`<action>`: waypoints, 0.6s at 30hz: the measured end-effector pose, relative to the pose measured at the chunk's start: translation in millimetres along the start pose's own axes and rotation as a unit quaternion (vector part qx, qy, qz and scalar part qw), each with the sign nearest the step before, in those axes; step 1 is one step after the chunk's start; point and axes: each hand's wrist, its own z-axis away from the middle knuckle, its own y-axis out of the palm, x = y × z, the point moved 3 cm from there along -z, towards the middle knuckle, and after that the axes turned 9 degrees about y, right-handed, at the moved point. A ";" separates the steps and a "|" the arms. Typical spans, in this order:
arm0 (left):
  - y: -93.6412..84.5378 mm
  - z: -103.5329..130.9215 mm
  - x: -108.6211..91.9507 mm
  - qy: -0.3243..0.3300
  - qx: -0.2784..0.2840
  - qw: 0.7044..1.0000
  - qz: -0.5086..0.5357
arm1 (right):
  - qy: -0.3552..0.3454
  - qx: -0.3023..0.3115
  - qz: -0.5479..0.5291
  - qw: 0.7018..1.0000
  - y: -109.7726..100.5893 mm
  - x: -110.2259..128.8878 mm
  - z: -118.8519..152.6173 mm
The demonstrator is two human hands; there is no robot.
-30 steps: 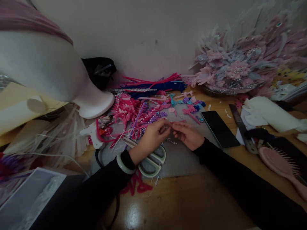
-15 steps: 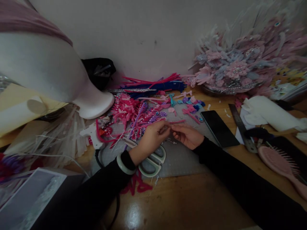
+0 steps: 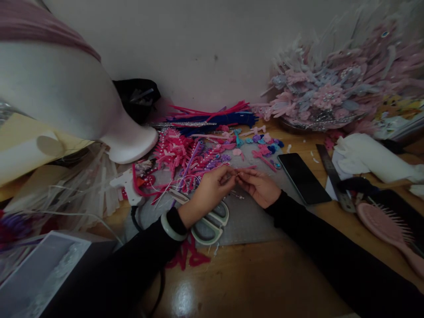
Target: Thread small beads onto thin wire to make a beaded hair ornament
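Both my hands meet over the grey mat (image 3: 255, 225), fingertips almost touching. My left hand (image 3: 212, 190) is closed in a pinch, and so is my right hand (image 3: 260, 187); the tiny thing between their fingertips is too small and dark to name. Below my left wrist lie scissors (image 3: 212, 232) with pale green handles, their blades partly under my hand. Just beyond my fingers are pink pipe-cleaner pieces (image 3: 172, 152) and a purple pipe cleaner (image 3: 192, 159). Left of them rests a white glue gun (image 3: 129, 187) with a black cord.
A white mannequin form (image 3: 76, 97) stands at the left, above a grey box (image 3: 49, 269). On the right lie a black phone (image 3: 304, 176), a metal ruler (image 3: 334, 179) and a pink hairbrush (image 3: 380, 225). A pink-and-white flower piece (image 3: 327, 97) stands at the back right.
My right hand has shifted very slightly left, its fingers curling a little more near the left fingertips. My left hand stays in almost the same place.
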 end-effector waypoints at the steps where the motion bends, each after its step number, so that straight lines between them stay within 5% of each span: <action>1: 0.0 0.0 -0.1 -0.002 0.002 1.000 0.000 | 0.000 0.000 0.002 1.000 0.3 -0.2 0.1; 18: -0.9 0.4 -0.5 -0.010 0.001 1.000 -0.006 | 0.022 0.029 0.003 0.999 2.0 -0.2 1.8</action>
